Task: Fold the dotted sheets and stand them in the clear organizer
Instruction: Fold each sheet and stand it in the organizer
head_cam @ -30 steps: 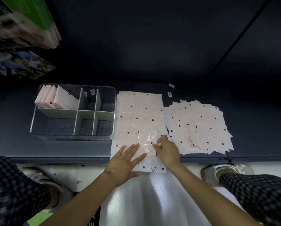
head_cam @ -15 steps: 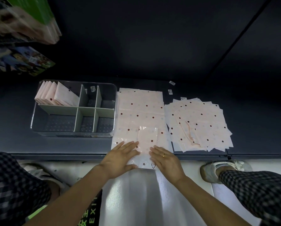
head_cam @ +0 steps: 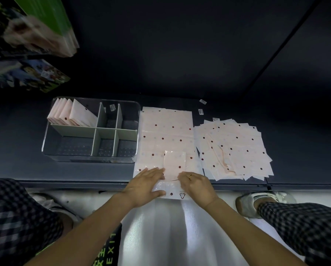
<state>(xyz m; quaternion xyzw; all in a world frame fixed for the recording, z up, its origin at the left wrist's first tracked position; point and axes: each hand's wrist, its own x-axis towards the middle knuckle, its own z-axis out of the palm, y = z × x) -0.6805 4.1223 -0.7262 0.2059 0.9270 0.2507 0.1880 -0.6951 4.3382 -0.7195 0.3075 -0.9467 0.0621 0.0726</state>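
Two hands flat, fingers straight & together: left hand [head_cam: 144, 184] and right hand [head_cam: 196, 184] press the folded sheet [head_cam: 174, 162], prob to set the crease. Loose pile [head_cam: 235, 148] just right of fingertips; clear organizer [head_cam: 91, 159] up-left w/ folded ones standing.

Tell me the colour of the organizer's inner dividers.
Pale grey-green dividers inside the clear plastic organizer; head view.

We read "EXIT" in green letters on a dark garment [head_cam: 109, 252] at bottom centre, with blurred characters beside it we can't make out, a recycling triangle sign [head_cam: 182, 196] on the clear bag's [head_cam: 172, 194] near edge, small white stickers [head_cam: 200, 111] upper right unreadable.
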